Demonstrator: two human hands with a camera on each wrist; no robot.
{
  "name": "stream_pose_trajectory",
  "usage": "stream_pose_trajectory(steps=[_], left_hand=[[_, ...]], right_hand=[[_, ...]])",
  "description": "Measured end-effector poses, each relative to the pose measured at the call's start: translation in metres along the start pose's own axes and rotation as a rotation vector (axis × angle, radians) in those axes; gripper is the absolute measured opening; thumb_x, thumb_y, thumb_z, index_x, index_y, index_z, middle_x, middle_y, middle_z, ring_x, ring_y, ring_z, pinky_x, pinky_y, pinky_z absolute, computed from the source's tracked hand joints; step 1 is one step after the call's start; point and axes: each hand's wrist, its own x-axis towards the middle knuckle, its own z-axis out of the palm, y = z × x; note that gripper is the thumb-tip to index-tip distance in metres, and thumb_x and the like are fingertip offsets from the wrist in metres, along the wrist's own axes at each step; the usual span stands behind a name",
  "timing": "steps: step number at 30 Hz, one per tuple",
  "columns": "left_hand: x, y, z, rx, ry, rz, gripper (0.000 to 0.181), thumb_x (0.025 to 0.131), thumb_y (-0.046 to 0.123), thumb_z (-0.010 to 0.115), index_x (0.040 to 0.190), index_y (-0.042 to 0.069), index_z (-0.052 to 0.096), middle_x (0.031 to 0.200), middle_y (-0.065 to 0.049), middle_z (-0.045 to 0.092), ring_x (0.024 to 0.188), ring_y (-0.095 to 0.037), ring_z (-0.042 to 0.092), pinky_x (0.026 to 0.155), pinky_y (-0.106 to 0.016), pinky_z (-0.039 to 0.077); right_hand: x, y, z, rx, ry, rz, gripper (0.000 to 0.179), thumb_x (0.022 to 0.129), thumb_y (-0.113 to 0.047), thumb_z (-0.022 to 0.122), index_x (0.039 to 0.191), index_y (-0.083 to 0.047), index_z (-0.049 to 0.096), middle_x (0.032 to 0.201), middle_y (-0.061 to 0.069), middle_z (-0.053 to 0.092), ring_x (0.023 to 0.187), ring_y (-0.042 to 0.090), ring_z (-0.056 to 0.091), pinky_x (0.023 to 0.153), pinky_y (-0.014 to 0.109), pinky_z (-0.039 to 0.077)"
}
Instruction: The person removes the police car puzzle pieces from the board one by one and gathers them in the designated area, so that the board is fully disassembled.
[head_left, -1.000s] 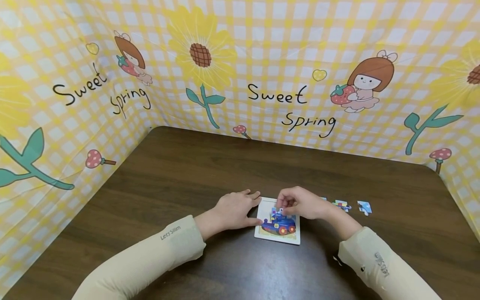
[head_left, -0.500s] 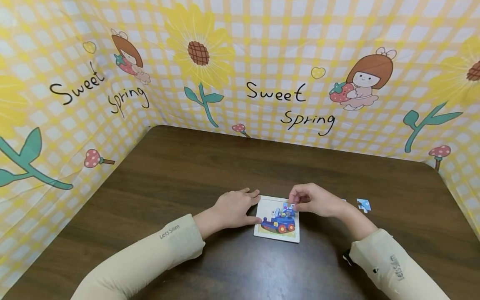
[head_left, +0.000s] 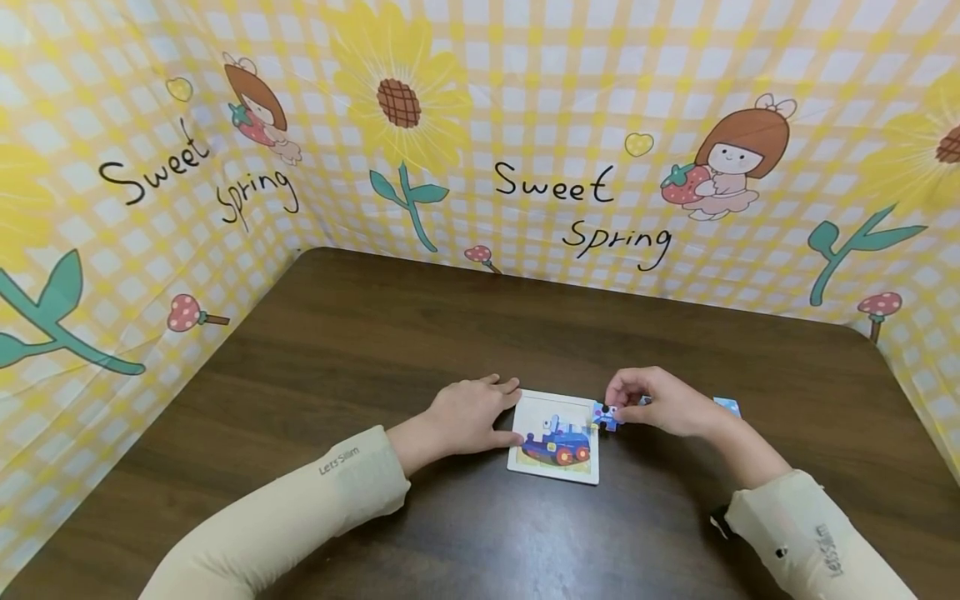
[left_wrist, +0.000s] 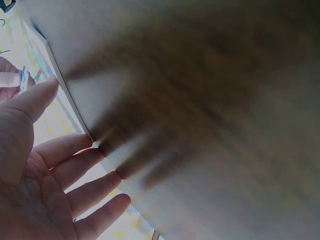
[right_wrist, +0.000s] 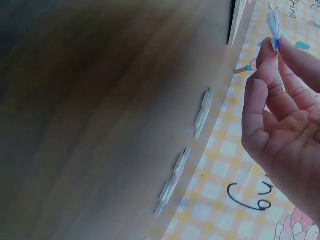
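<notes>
Nearest you, your two pale sleeves (head_left: 300, 504) reach up the surface (head_left: 420, 333). Your left hand (head_left: 465, 417) lies flat with fingers spread, thumb and forefinger at the left edge of the puzzle board (head_left: 536, 410). On it, a blue train (head_left: 566, 442) fills the lower part; the upper part is pale and bare. What has just changed is your right hand (head_left: 663, 404): it has moved from over the board's middle to its right side, pinching a blue puzzle piece (head_left: 604, 414) that shows at the right edge. That suggests the piece is not placed and its spot remains to be settled. Past it lie loose pieces (head_left: 726, 406), partly hidden by your right hand in the head view; your right wrist view shows at least two, edge-on and apart. Your left wrist view shows your palm and the board's thin side, both lost from above. Farthest off stands the checked cloth (head_left: 555, 108).
</notes>
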Motion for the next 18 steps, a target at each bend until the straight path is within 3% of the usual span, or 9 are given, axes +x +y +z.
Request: stream_pose_trajectory(steps=[18], left_hand=[[-0.002,0.000,0.000,0.010,-0.002,-0.002,0.071,0.091,0.061,0.059,0.148,0.020,0.050,0.155,-0.001,0.045,0.142,-0.026,0.045,0.104,-0.047,0.050]], right_hand=[[-0.031,0.026,-0.011,-0.023,0.017,-0.023,0.008,0.091,-0.005,0.069,0.096,-0.006,0.063,0.081,-0.004,0.060,0.076,0.002,0.053,0.068,0.021,0.046]])
